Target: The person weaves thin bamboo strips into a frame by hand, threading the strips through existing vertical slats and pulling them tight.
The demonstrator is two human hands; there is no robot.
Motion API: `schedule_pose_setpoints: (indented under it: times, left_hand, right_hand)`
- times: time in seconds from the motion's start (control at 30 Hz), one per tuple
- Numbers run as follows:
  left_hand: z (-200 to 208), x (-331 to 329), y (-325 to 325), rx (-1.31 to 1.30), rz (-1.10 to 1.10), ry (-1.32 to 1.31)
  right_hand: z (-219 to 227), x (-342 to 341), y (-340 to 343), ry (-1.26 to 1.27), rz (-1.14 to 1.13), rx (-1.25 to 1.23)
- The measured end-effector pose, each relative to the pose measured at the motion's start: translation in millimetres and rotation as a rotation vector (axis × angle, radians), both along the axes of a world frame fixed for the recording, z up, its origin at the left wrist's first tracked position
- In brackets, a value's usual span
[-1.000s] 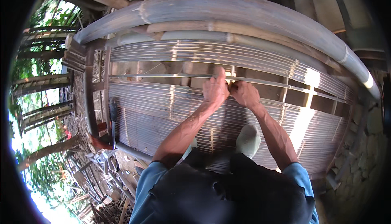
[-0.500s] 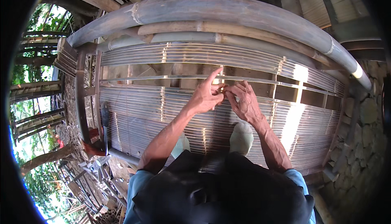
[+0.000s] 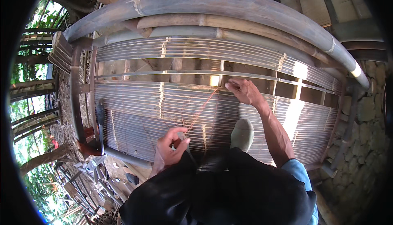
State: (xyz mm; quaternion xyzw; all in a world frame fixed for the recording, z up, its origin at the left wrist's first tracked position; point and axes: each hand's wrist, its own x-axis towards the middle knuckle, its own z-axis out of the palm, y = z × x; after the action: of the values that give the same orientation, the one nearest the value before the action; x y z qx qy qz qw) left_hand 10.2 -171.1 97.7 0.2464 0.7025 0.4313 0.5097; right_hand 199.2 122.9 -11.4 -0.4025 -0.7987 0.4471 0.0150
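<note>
A thin orange string (image 3: pixel 201 111) runs taut from my left hand (image 3: pixel 168 146) up to a crosspiece (image 3: pixel 221 72) of the bamboo slat panel (image 3: pixel 135 98). My left hand is closed in a pinch on the string, low over the slats near my left foot. Beside the crosspiece, at the edge of the gap between the slats, my right hand (image 3: pixel 245 91) has its fingers curled with thumb and fingertips together. What it pinches, if anything, is too small to tell. A single long slat (image 3: pixel 188 73) crosses the gap.
Thick bamboo poles (image 3: pixel 229 4) run along the far side. A knife with a dark handle (image 3: pixel 99 112) stands by the left frame. My feet, in pale socks (image 3: pixel 242 135), rest on the slats. Cut bamboo pieces (image 3: pixel 96 165) lie at lower left; a stone wall (image 3: pixel 366 110) is at right.
My left hand has moved from the crosspiece down and left toward me, drawing the orange string out. My right hand stays near the crosspiece.
</note>
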Motion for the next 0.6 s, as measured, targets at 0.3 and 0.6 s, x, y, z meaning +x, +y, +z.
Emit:
schedule_pose_setpoints:
  times: [0.3,0.6]
  left_hand:
    - [28,-36,53,0.362,0.090,-0.530]
    - [54,-40,93,0.726,0.163,-0.943]
  right_hand:
    - [42,-14,-73,0.290,0.154,0.074]
    - [82,0,-47,0.386,0.063,0.424]
